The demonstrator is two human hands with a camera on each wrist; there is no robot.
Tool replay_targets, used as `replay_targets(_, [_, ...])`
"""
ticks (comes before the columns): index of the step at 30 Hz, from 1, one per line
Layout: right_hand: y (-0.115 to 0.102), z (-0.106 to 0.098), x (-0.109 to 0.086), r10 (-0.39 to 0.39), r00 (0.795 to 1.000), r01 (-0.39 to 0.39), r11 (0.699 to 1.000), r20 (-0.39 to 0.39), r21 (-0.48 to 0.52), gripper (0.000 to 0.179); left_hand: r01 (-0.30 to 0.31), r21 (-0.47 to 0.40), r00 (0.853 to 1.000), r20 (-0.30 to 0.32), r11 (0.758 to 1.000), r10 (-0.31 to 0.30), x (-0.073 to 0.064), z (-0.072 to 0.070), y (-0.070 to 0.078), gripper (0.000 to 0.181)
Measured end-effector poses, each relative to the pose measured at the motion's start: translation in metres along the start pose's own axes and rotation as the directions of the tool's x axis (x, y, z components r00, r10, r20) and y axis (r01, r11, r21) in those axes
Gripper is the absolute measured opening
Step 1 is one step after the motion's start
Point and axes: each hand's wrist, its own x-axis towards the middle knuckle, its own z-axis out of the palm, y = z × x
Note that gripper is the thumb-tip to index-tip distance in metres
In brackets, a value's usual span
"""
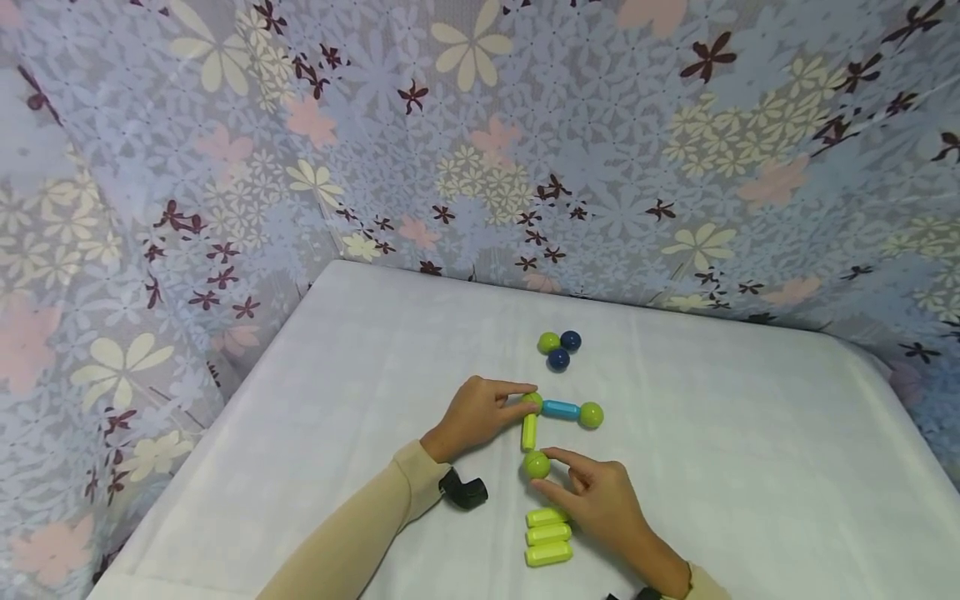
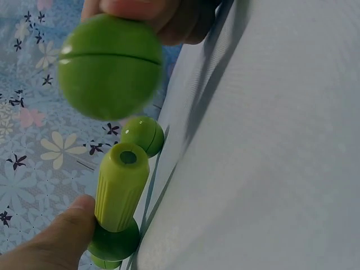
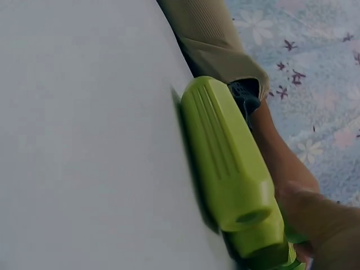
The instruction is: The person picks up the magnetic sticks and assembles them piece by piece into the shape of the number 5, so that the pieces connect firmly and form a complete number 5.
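With thumb and finger my left hand [image 1: 477, 410] pinches a green ball [image 1: 532, 402] at the corner of a joined piece. From that ball a blue rod [image 1: 561, 410] runs right to another green ball [image 1: 592, 415], and a yellow-green rod [image 1: 529, 432] points toward me. Between thumb and forefinger, my right hand [image 1: 600, 497] holds a seamed green ball [image 1: 536, 465] just short of that rod's free end. The left wrist view shows the held ball [image 2: 109, 79] apart from the rod [image 2: 121, 188], whose end has a round recess.
Several yellow-green rods [image 1: 548, 533] lie side by side near my right wrist. Farther back sit a green ball [image 1: 549, 342] and two dark blue balls [image 1: 558, 360]. A white cloth [image 1: 360, 350] covers the table, with a floral curtain [image 1: 480, 167] behind it.
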Motion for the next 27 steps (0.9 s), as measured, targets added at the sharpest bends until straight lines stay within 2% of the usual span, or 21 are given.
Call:
replay_targets(5, [-0.001,0.003,0.001,-0.002,0.998,0.009,0.995,0.067,-0.102,0.037,0.005,0.008,1.000,0.004,1.000,-0.005,0.000,-0.001,0.000,0.041])
replay_targets(9, [-0.003,0.006,0.005,-0.022,0.997,0.033,0.985,0.070,-0.170,0.040,0.004,0.005,1.000,-0.004,1.000,-0.004,0.001,-0.003,0.000,0.041])
replay_targets(12, [-0.005,0.008,0.008,-0.003,0.997,0.017,0.981,0.073,-0.195,0.041,0.004,0.004,1.000,-0.013,1.000,-0.004,0.000,-0.004,0.000,0.040])
replay_targets(18, [-0.009,0.008,0.010,0.082,0.993,-0.062,0.977,0.089,-0.205,0.042,-0.005,-0.001,1.000,-0.017,1.000,0.005,-0.001,-0.003,-0.002,0.040])
replay_targets(23, [-0.008,0.007,0.009,0.087,0.993,-0.070,0.978,0.082,-0.197,0.044,-0.017,-0.002,1.000,-0.024,1.000,0.017,-0.001,-0.001,-0.002,0.041])
replay_targets(27, [-0.005,0.000,0.005,0.090,0.991,-0.077,0.989,0.097,-0.130,0.041,-0.036,-0.017,0.998,-0.044,0.999,0.035,-0.003,0.001,-0.001,0.040])
